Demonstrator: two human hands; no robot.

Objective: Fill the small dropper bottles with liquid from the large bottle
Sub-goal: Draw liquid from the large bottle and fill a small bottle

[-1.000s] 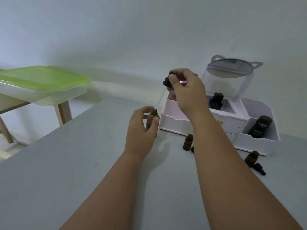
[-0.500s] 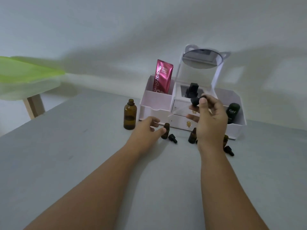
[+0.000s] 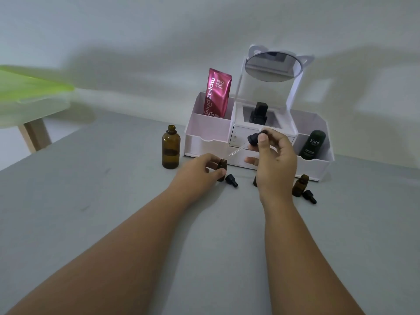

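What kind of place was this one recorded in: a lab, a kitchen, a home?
Most likely a home dressing or vanity table, not a lab. A white cosmetics organizer with a round mirror stands against the wall on a grey tabletop, holding a pink serum sachet and a dark Kahf bottle.

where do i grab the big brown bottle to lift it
Grip the big brown bottle round its wide body, coming from its left or front: it stands upright with an open neck, and the white organizer stands close on its right.
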